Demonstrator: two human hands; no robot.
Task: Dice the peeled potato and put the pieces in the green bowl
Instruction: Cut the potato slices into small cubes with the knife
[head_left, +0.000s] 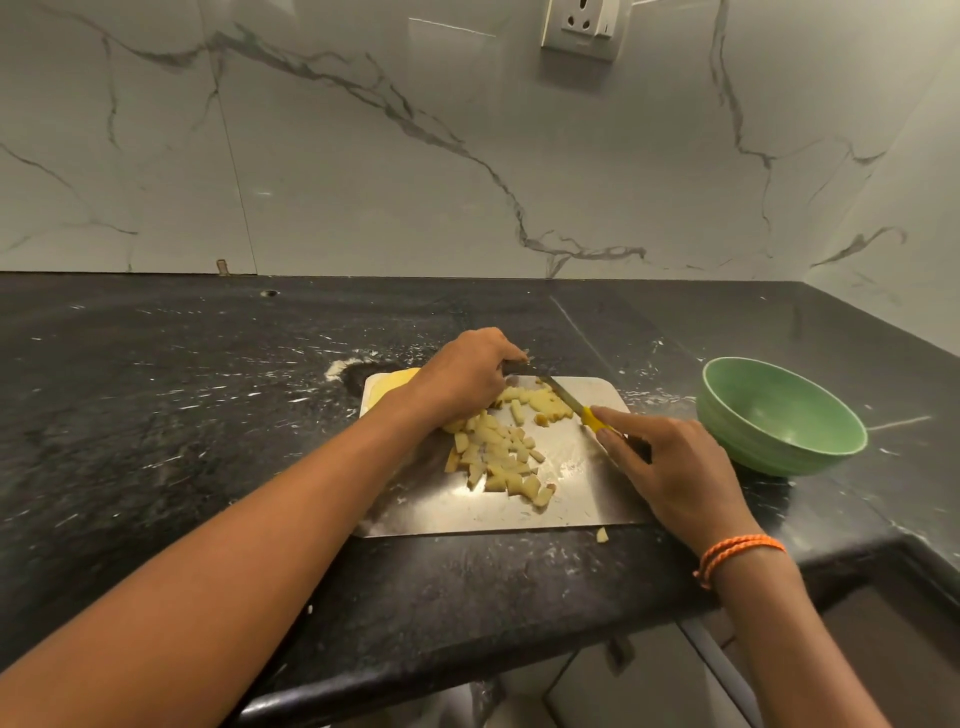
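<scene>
Several pale yellow potato pieces (501, 452) lie in a heap on a steel cutting board (571, 499). My left hand (462, 376) curls over the far end of the heap, fingertips by the knife blade. My right hand (670, 467) grips the yellow-handled knife (574, 405), whose blade lies across the far pieces. The green bowl (779, 415) sits to the right of the board and looks empty. One loose piece (601, 535) rests on the counter just off the board's near edge.
The black stone counter (208, 415) runs to a marble-patterned wall. A yellow object (392, 387) pokes out at the board's far left corner. The counter's front edge lies close below the board, and a recess drops at the lower right.
</scene>
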